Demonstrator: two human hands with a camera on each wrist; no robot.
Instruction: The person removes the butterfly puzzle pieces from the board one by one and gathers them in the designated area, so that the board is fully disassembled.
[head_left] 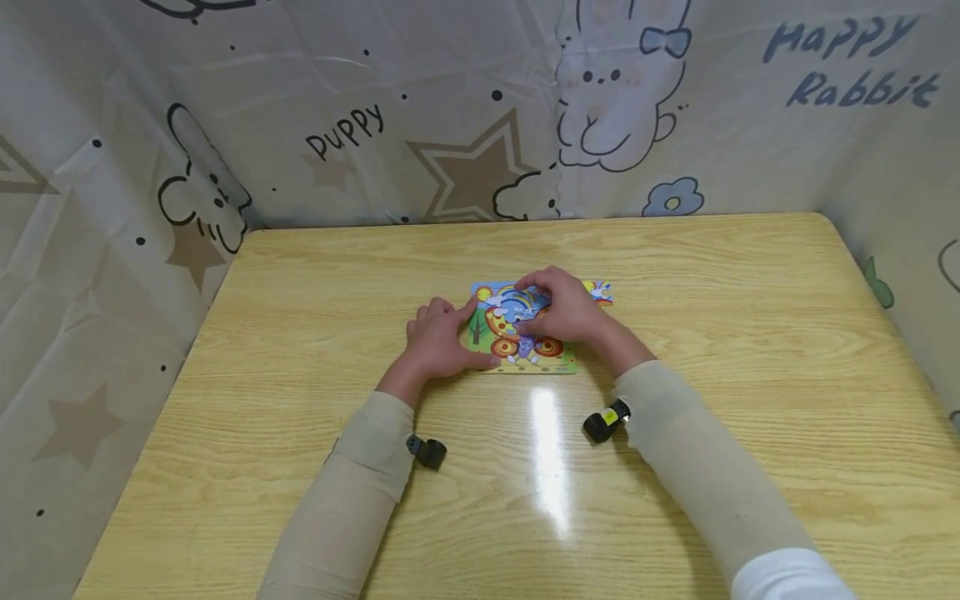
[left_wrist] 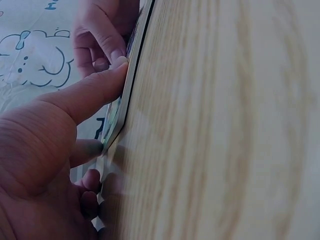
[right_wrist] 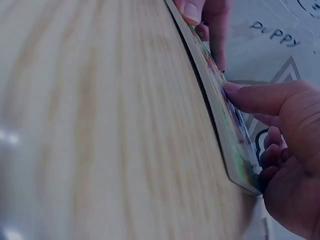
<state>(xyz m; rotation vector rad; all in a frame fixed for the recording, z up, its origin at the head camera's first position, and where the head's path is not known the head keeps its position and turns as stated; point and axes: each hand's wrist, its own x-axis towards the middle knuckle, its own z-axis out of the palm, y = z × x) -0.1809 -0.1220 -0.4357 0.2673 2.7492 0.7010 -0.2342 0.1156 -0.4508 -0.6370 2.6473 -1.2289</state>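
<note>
A flat jigsaw puzzle board (head_left: 504, 347) lies on the table, printed with a blue animal on a red and yellow vehicle, a rainbow and a tree. At its left side is my left hand (head_left: 442, 340), the thumb stretched over the near left corner and the index finger touching the far left edge. My right hand (head_left: 566, 312) reaches over the right half from above. Its bent thumb and index finger pinch a blue puzzle piece (head_left: 534, 297) at the picture's surface; the palm hides the rest. In the right wrist view, the right thumb (right_wrist: 255, 98) touches the board's printed face.
Just beyond my right hand, another colourful piece (head_left: 602, 292) shows past the board's right side. The wooden table (head_left: 300, 275) reaches back to a printed cloth wall (head_left: 450, 108). Small black cameras (head_left: 430, 453) hang from both wrists.
</note>
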